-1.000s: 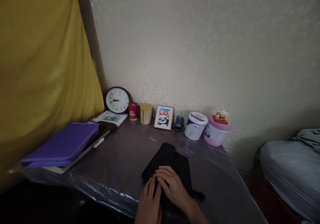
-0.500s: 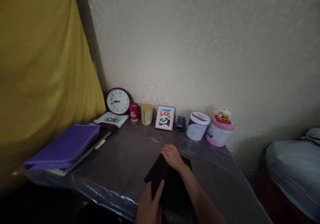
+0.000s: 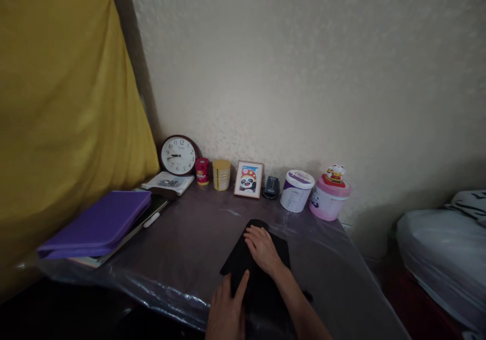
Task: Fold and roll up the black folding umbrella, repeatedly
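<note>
A folded black cloth (image 3: 243, 260) lies on the plastic-covered table (image 3: 190, 238) in front of me. My right hand (image 3: 261, 246) rests flat on the far part of the cloth, fingers stretched out. At the near edge of the cloth my left hand (image 3: 227, 312) lies palm down, its fingers extended onto the fabric. Neither hand holds anything.
Along the wall stand a clock (image 3: 177, 154), a red tin (image 3: 202, 171), a gold tin (image 3: 221, 174), a panda picture frame (image 3: 248, 179), a white canister (image 3: 296, 190) and a pink jar (image 3: 329, 198). A purple folder (image 3: 98, 223) lies at left below a yellow curtain (image 3: 61, 102). A covered bundle (image 3: 440, 259) sits at right.
My right hand slid from beside my left hand out to the cloth's far end, then drew back slightly. The left hand stayed at the near edge.
</note>
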A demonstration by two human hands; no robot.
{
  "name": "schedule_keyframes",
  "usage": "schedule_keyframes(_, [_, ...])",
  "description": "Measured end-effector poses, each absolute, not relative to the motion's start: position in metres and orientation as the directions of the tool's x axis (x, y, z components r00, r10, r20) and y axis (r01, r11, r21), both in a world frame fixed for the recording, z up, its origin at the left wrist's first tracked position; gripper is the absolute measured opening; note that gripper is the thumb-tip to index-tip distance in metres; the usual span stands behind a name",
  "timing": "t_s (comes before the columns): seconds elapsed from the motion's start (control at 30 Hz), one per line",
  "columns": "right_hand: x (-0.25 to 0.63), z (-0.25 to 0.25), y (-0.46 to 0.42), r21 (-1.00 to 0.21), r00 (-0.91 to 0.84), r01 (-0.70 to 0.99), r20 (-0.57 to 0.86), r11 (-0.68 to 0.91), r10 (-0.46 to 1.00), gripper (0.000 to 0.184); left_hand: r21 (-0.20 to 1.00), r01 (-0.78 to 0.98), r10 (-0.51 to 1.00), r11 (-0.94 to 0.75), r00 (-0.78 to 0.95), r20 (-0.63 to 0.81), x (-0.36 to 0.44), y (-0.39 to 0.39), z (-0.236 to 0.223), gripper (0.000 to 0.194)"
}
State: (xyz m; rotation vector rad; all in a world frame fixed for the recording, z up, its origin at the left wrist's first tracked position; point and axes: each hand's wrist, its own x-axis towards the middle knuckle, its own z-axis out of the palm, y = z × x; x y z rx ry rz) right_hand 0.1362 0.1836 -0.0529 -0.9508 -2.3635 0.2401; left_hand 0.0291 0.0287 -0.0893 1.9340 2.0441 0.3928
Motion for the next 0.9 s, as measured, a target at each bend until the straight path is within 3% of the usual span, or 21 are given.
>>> schedule_keyframes(0.13, [0.168, -0.058, 0.189, -0.506, -0.237, 0.693, 0.513, 0.514, 0.825, 0.032, 0.401, 0.915, 0.998, 0.044, -0.054, 0.013, 0.028, 0.026, -0.087, 0.065])
schedule_keyframes(0.27, [0.210, -0.072, 0.171, -0.681, 0.038, 0.675, 0.414, 0.283, 0.909, 0.037, 0.383, 0.923, 0.996, 0.042, -0.068, 0.052, 0.030, 0.022, -0.081, 0.063])
schedule_keyframes(0.5, [0.234, -0.082, 0.121, -0.833, 0.092, 0.550, 0.124, 0.053, 0.988, 0.039, 0.330, 0.942, 0.987, 0.058, -0.103, 0.120, 0.031, 0.019, -0.073, 0.065])
schedule_keyframes(0.67, [0.228, -0.069, 0.109, -0.889, 0.145, 0.458, 0.064, -0.010, 0.987, 0.045, 0.323, 0.945, 0.985, 0.053, -0.102, 0.137, 0.031, 0.018, -0.072, 0.065])
schedule_keyframes(0.9, [0.209, -0.066, 0.087, -0.954, 0.153, 0.249, -0.131, -0.166, 0.980, 0.056, 0.329, 0.940, 0.987, 0.090, -0.129, 0.096, 0.033, 0.018, -0.071, 0.064])
